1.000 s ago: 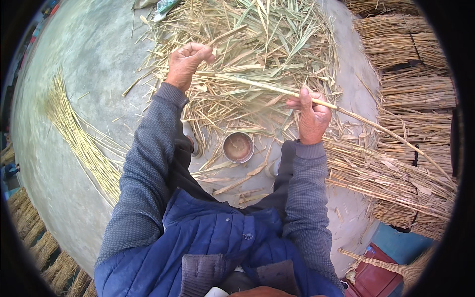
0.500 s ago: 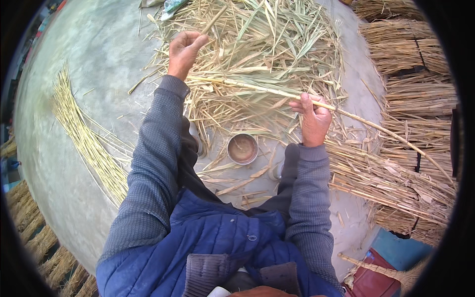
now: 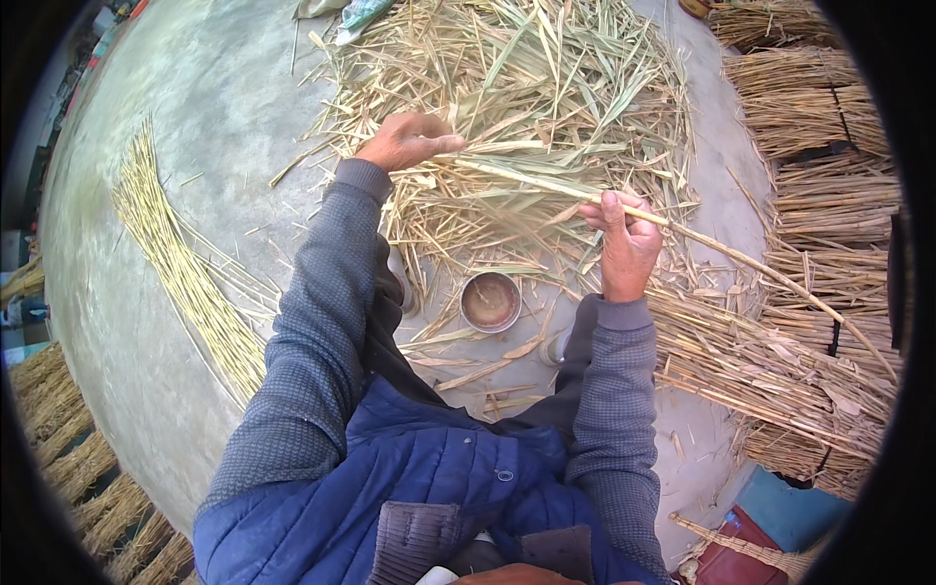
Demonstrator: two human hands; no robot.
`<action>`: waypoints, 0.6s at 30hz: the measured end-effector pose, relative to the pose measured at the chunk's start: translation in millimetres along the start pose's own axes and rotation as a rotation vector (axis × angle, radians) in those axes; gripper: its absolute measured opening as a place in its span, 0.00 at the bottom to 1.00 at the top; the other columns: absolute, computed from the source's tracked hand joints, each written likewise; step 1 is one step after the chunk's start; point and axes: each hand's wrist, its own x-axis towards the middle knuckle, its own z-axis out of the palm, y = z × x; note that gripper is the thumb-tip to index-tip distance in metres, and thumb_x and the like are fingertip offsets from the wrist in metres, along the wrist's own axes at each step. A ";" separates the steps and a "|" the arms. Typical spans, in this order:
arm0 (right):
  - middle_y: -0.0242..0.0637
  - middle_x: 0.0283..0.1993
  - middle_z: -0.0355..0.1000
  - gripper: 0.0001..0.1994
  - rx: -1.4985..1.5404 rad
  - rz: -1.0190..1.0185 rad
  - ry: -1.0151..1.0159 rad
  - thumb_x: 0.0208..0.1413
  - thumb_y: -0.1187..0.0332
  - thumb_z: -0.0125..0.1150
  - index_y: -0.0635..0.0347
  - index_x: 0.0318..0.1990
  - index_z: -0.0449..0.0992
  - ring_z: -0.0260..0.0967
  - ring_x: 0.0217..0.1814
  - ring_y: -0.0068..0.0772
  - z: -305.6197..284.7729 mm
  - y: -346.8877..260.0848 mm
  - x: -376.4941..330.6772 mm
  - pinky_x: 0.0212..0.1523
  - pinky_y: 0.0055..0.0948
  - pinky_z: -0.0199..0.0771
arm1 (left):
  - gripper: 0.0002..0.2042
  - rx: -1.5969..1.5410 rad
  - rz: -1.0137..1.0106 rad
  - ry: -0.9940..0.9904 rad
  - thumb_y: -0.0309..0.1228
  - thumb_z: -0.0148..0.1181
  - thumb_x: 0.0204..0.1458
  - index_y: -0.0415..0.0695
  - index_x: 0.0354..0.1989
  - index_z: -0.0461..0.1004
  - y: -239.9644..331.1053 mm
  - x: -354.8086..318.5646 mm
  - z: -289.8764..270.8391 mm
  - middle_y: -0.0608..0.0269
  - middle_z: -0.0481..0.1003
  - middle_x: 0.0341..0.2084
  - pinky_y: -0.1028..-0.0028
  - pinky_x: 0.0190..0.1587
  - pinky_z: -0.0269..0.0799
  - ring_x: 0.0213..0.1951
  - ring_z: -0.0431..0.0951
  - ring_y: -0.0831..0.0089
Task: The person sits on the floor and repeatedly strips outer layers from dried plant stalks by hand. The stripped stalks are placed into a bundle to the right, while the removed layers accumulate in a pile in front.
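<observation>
A long, thin reed stalk (image 3: 741, 261) runs slantwise across the space in front of me, its thick end bending down to the right. My right hand (image 3: 626, 255) is closed around it, thumb on top. Near the stalk's far left end, my left hand (image 3: 408, 141) has thumb and fingers pinched together; whatever they hold blends into the leaves behind. Under the stalk spreads a big heap of dry leaves and husks (image 3: 546, 78), partly green. Below my hands, a small round metal bowl (image 3: 490, 302) with a brownish inside stands on the floor between my feet.
Pale peeled stalks (image 3: 180, 263) lie in a bundle on the concrete floor (image 3: 224, 88) at left. Unpeeled stalks (image 3: 770, 356) lie close by my right knee. Tied bundles (image 3: 829, 195) are stacked along the right; more bundles (image 3: 88, 478) lie lower left.
My left hand has come down and right from above the heap to the stalk's left end. The strip by its fingers no longer shows there. My right hand still holds the stalk.
</observation>
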 end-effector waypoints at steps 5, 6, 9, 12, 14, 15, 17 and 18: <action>0.39 0.36 0.77 0.10 -0.001 -0.041 0.001 0.64 0.67 0.61 0.67 0.43 0.74 0.79 0.36 0.28 2.1 1.8 -3.0 0.38 0.22 0.79 | 0.16 -0.174 0.006 -0.140 0.42 0.67 0.54 0.39 0.36 0.83 -4.2 12.0 19.7 0.61 0.79 0.24 0.71 0.32 0.72 0.28 0.77 0.74; 0.39 0.36 0.77 0.10 -0.005 -0.053 0.003 0.64 0.67 0.61 0.67 0.43 0.73 0.79 0.37 0.28 2.6 2.4 -4.2 0.38 0.22 0.79 | 0.16 -0.042 -0.029 0.000 0.43 0.67 0.54 0.40 0.33 0.83 -5.3 13.9 19.0 0.59 0.79 0.22 0.68 0.33 0.71 0.27 0.77 0.72; 0.40 0.37 0.77 0.10 -0.019 -0.043 -0.027 0.65 0.67 0.60 0.66 0.44 0.73 0.79 0.38 0.28 3.0 3.6 -4.8 0.39 0.23 0.79 | 0.16 0.634 -0.004 0.346 0.46 0.68 0.49 0.43 0.28 0.81 -1.3 17.0 12.7 0.55 0.78 0.23 0.60 0.41 0.60 0.25 0.73 0.60; 0.42 0.38 0.78 0.11 -0.015 -0.004 -0.056 0.65 0.66 0.59 0.66 0.46 0.72 0.78 0.39 0.26 8.6 8.5 -3.0 0.40 0.24 0.78 | 0.23 0.613 0.172 0.403 0.44 0.67 0.50 0.42 0.49 0.77 22.9 17.5 24.5 0.53 0.80 0.39 0.62 0.46 0.62 0.41 0.75 0.60; 0.40 0.38 0.77 0.10 0.024 0.043 -0.084 0.65 0.66 0.59 0.66 0.44 0.72 0.79 0.39 0.27 14.7 12.7 -0.9 0.40 0.24 0.78 | 0.21 0.196 0.346 0.234 0.44 0.69 0.50 0.41 0.46 0.79 47.5 16.8 41.3 0.55 0.80 0.40 0.64 0.49 0.69 0.43 0.78 0.58; 0.39 0.38 0.76 0.10 0.046 0.066 -0.101 0.66 0.66 0.59 0.66 0.44 0.73 0.79 0.39 0.28 18.1 14.8 -0.3 0.40 0.23 0.79 | 0.18 -0.037 0.469 0.110 0.43 0.69 0.51 0.42 0.43 0.81 59.3 14.6 50.7 0.56 0.80 0.39 0.65 0.50 0.69 0.43 0.78 0.60; 0.38 0.38 0.76 0.11 0.002 0.076 -0.109 0.66 0.65 0.58 0.67 0.44 0.73 0.78 0.38 0.27 22.2 17.6 0.3 0.39 0.22 0.78 | 0.13 -0.113 0.557 -0.151 0.40 0.69 0.51 0.44 0.38 0.83 75.5 12.0 64.8 0.59 0.81 0.35 0.66 0.48 0.69 0.41 0.78 0.63; 0.38 0.38 0.76 0.12 -0.020 0.081 -0.104 0.66 0.65 0.58 0.67 0.44 0.73 0.78 0.38 0.26 21.8 17.5 0.7 0.39 0.22 0.78 | 0.10 -0.083 0.527 -0.163 0.38 0.70 0.50 0.46 0.34 0.83 78.2 12.2 68.7 0.62 0.80 0.30 0.65 0.45 0.68 0.37 0.78 0.64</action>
